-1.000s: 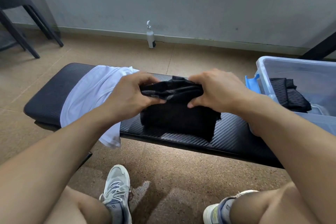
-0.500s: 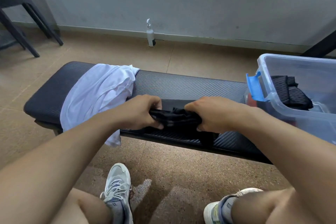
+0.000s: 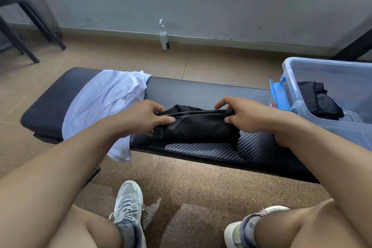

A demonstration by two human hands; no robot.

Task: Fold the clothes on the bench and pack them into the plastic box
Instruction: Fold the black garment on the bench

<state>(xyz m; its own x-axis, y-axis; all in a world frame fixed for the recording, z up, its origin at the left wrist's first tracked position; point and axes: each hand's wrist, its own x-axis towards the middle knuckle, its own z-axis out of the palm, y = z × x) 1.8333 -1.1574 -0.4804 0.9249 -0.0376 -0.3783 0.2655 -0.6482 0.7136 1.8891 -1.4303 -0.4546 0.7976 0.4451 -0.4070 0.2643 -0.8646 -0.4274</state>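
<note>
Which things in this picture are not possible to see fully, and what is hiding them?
All in the head view:
- Plastic box: right side cut off by the frame edge.
- Black mesh garment in the box: lower part blurred by the translucent near wall.
- Black garment: both ends covered by the left hand and right hand.
- Bench: partly under the white shirt; its right end is behind the right forearm.

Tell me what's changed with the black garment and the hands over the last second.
Both hands, left hand and right hand, drew the black garment toward the near edge of the bench, then spread apart along its top fold, keeping their pinch. The white shirt, the plastic box and the folded black item inside stayed put.
</note>
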